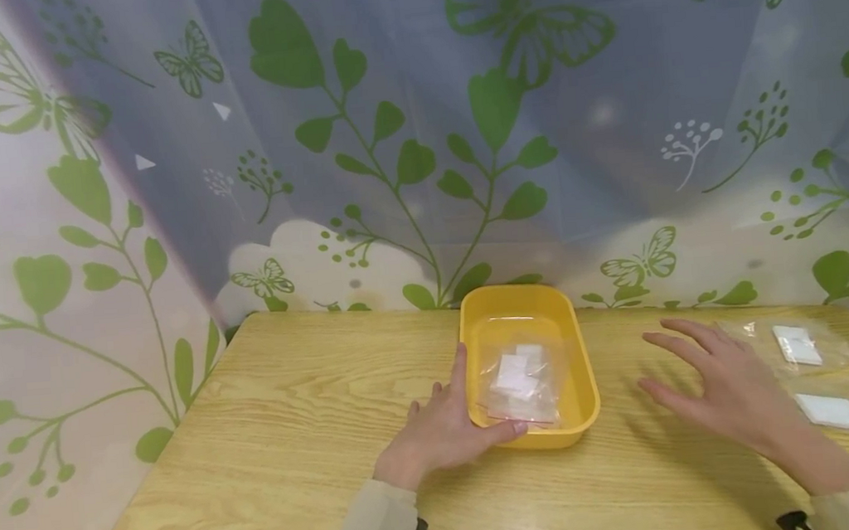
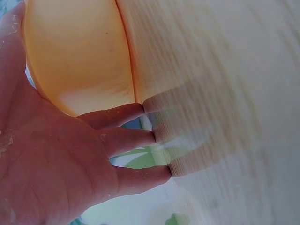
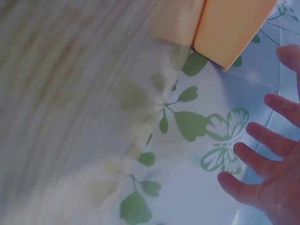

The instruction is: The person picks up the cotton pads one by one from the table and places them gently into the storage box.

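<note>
A yellow plastic bin (image 1: 586, 369) stands against the back of the table. Inside it lie clear zip bags (image 1: 519, 382) with white flat pieces in them, overlapping one another. My left hand (image 1: 445, 430) rests at the bin's near left corner, thumb along the near rim and index finger up the left side. In the left wrist view, its other fingers (image 2: 136, 138) are extended with their tips at the tabletop. To the right of the bin, my right hand (image 1: 734, 390) hovers with spread fingers, holding nothing.
Two more clear bags lie at the table's right, one with a white block (image 1: 797, 345) farther back and one with a white block (image 1: 833, 412) nearer, beside my right wrist. A leaf-and-butterfly curtain (image 1: 391, 218) hangs behind the wooden table (image 1: 295, 433).
</note>
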Demonstrator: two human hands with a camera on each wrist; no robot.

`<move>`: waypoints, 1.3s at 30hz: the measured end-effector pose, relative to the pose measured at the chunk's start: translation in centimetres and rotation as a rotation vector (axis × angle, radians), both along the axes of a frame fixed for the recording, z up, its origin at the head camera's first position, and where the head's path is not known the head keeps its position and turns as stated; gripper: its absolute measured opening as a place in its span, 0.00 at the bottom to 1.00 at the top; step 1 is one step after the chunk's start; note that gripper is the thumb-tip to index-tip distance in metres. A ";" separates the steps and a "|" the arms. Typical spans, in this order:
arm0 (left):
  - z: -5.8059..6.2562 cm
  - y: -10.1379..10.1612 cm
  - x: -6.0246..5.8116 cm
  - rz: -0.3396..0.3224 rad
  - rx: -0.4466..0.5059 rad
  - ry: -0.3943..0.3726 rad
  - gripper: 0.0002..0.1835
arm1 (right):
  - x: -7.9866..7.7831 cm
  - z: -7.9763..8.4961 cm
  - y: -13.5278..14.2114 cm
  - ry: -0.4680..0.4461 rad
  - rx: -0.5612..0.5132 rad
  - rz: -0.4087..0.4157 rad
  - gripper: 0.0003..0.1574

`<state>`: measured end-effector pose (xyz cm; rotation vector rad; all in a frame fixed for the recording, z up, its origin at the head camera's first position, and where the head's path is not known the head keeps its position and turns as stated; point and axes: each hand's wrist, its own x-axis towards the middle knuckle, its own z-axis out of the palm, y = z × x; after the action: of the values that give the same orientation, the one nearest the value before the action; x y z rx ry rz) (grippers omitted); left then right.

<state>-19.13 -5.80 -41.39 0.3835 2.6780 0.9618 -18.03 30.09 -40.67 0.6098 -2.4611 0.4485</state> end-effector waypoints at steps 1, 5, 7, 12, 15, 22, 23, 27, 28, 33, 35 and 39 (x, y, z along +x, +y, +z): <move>0.0 0.0 0.0 0.000 -0.003 0.000 0.71 | 0.1 0.0 0.2 -0.014 -0.025 0.007 0.40; 0.0 0.0 0.0 0.002 -0.004 -0.001 0.71 | 0.6 -0.1 1.0 -0.085 -0.109 0.008 0.39; 0.0 0.0 -0.1 0.003 -0.002 -0.002 0.71 | 0.9 -0.1 1.4 -0.116 -0.139 -0.010 0.37; 0.0 0.0 -0.1 0.004 -0.001 -0.003 0.71 | 1.5 0.0 2.6 -0.199 -0.202 -0.052 0.36; 0.1 0.0 -0.1 0.003 -0.003 -0.001 0.71 | 1.8 -0.1 3.5 -0.268 -0.241 -0.084 0.36; 0.1 0.0 -0.1 -0.003 0.004 -0.002 0.71 | 2.4 -1.1 5.8 -0.315 -0.312 -0.210 0.34; 0.1 0.0 -0.1 -0.004 0.005 -0.002 0.71 | 2.5 -1.2 6.1 -0.322 -0.314 -0.234 0.34; 0.1 0.0 0.0 -0.008 0.008 -0.004 0.71 | 3.0 -1.3 7.3 -0.380 -0.318 -0.321 0.37; 0.1 0.0 0.0 -0.009 0.008 -0.004 0.71 | 3.1 -1.4 7.6 -0.387 -0.322 -0.335 0.38; 0.1 -0.1 0.1 -0.007 0.009 -0.005 0.71 | 3.4 -1.9 9.2 -0.351 -0.397 -0.337 0.37; 0.1 -0.1 0.1 -0.005 0.012 -0.005 0.71 | 3.5 -2.1 9.7 -0.339 -0.433 -0.335 0.37; 0.0 0.0 0.0 -0.004 0.019 -0.007 0.71 | 3.7 -2.6 10.5 -0.334 -0.494 -0.365 0.37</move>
<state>-19.10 -5.82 -41.36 0.3879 2.6627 0.9858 -14.30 40.60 -43.28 -0.1265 -2.5421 1.0254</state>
